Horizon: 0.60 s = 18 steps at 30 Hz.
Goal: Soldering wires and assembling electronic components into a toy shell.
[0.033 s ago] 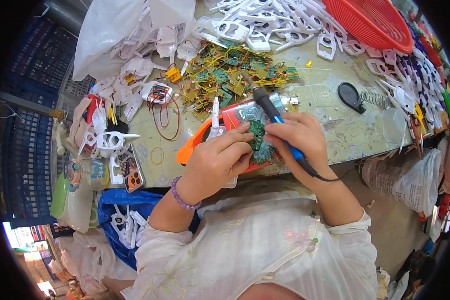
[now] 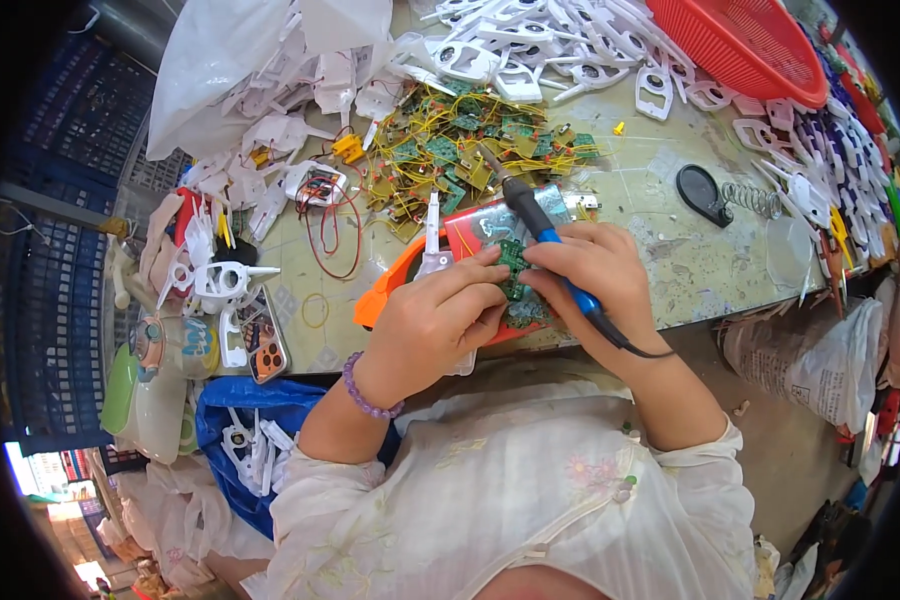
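Observation:
Between the fingertips of both hands is a small green circuit board (image 2: 513, 268). My left hand (image 2: 435, 318) pinches its left edge, with a purple bead bracelet at the wrist. A soldering iron (image 2: 532, 212) with a blue and black handle is gripped in my right hand (image 2: 602, 280), its tip pointing away and up-left. That hand's fingertips are at the board's right edge. Under the board lies a red, flat item (image 2: 467, 232) with green boards on it. Beside it are a white plastic part (image 2: 433, 245) and an orange object (image 2: 373, 303), partly hidden by my left hand.
A heap of circuit boards with yellow wires (image 2: 450, 150) lies just beyond my hands. White plastic housings (image 2: 560, 45) pile up behind, near a red basket (image 2: 750, 50). At right sit a black oval stand (image 2: 702, 195) and a spring (image 2: 752, 199). A blue bag (image 2: 220, 410) hangs at left.
The soldering iron and my right fingers have shifted very slightly. My left hand keeps its place on the board.

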Tool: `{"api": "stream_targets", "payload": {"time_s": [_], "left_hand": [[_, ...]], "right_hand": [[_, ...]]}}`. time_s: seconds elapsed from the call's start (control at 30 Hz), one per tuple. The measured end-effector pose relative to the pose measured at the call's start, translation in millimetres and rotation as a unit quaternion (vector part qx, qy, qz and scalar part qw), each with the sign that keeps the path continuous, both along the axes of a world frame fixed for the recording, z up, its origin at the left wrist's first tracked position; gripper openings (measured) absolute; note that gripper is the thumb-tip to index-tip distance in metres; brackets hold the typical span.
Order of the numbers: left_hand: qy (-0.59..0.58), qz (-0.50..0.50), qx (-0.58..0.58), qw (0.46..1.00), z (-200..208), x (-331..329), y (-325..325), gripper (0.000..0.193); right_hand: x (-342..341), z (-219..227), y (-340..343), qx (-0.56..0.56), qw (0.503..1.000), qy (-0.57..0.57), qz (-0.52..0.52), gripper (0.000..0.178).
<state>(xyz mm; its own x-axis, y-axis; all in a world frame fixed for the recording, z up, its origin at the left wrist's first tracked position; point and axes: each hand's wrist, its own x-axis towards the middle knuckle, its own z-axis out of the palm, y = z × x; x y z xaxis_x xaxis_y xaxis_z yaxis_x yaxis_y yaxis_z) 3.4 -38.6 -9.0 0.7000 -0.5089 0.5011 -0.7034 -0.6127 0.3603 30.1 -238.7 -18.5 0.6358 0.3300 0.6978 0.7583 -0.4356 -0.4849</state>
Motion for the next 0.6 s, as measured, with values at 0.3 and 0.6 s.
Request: {"api": "stream_targets", "payload": {"time_s": [0.3, 0.6], "left_hand": [[0.107, 0.109, -0.226, 0.962, -16.0, -28.6, 17.4, 0.034], [-0.018, 0.139, -0.18, 0.973, -6.9, -23.6, 1.2, 0.021]], "right_hand": [[0.5, 1.7, 2.2, -0.016, 0.999, 0.031, -0.02, 0.026], [0.6, -2.2, 2.8, -0.017, 1.0, 0.002, -0.021, 0.026]]}}
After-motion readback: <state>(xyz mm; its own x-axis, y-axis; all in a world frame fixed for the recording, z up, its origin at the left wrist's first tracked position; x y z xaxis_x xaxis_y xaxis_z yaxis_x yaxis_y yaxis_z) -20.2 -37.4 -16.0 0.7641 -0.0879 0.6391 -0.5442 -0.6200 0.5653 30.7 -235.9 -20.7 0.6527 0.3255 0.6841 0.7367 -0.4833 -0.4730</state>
